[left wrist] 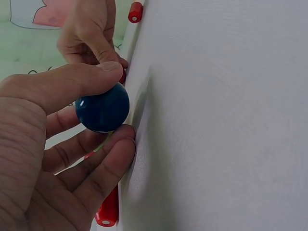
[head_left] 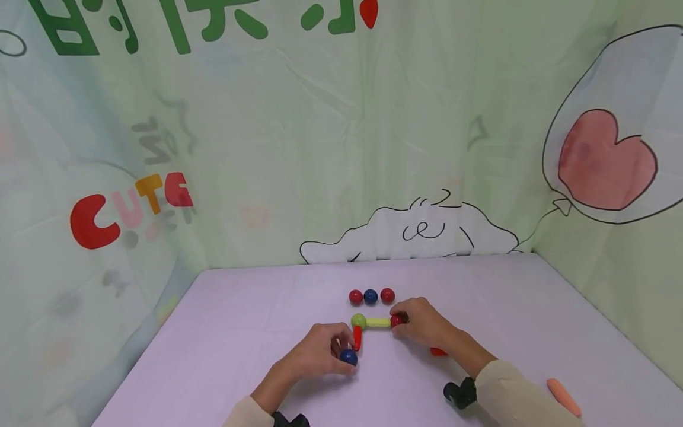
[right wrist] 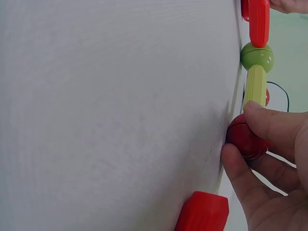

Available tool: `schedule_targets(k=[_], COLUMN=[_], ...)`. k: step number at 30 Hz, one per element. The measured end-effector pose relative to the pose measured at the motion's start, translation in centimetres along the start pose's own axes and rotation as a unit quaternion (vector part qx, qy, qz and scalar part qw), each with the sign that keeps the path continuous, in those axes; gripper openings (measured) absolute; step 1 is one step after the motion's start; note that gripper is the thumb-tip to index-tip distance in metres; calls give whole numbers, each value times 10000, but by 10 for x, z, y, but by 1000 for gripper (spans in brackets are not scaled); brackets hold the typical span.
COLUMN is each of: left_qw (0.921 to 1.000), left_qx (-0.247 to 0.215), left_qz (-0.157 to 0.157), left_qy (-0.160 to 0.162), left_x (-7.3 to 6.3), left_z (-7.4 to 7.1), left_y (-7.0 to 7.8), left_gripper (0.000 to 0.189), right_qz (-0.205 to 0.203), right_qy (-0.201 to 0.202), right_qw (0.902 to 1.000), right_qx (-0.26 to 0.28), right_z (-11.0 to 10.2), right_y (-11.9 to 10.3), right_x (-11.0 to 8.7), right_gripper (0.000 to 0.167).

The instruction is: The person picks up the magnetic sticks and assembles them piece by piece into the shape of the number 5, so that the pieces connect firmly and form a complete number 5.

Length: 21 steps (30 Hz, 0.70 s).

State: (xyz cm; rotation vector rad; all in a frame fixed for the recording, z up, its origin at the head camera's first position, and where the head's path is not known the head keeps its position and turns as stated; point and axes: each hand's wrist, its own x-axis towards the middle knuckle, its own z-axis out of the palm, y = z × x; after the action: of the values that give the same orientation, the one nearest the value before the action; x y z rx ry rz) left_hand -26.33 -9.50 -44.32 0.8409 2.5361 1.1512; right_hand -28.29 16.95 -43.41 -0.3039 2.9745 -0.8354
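Note:
My left hand [head_left: 322, 350] pinches a blue ball [head_left: 349, 357] between thumb and fingers, just off the lower end of a red rod [head_left: 357, 338]. That rod's other end meets a green ball [head_left: 358, 321], from which a yellow-green rod [head_left: 377, 322] runs right to a dark red ball [head_left: 396, 321]. My right hand [head_left: 424, 320] grips this red ball with thumb and fingertips; in the right wrist view the red ball [right wrist: 244, 137] sits at the end of the yellow-green rod [right wrist: 256, 86]. In the left wrist view the blue ball [left wrist: 102, 108] rests under the thumb.
Behind the joined pieces stand a red ball [head_left: 356, 297], a blue ball [head_left: 370, 297] and another red ball [head_left: 387, 295] in a row. One red rod [head_left: 438, 351] lies partly under the right forearm. An orange rod [head_left: 563, 397] lies near the right sleeve. Printed curtains [head_left: 256, 148] enclose the table [head_left: 240, 314].

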Motion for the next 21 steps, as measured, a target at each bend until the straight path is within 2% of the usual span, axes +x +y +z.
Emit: schedule_targets(k=[3, 12, 21], left_qw=[9999, 10000, 9996], left_qx=[1, -14, -91], left_qz=[107, -96, -241], left_qy=[-1, 19, -89], left_x=[1, 6, 12], left_z=[2, 7, 15], left_y=[-3, -5, -7], left_gripper=[43, 58, 46], right_qz=[2, -145, -255], right_qy=[-33, -41, -104], right_qw=[10000, 9999, 9995], right_qx=[-22, -84, -121], right_z=[1, 1, -1], right_y=[0, -1, -1], right_x=[1, 0, -1], right_gripper=[41, 41, 45])
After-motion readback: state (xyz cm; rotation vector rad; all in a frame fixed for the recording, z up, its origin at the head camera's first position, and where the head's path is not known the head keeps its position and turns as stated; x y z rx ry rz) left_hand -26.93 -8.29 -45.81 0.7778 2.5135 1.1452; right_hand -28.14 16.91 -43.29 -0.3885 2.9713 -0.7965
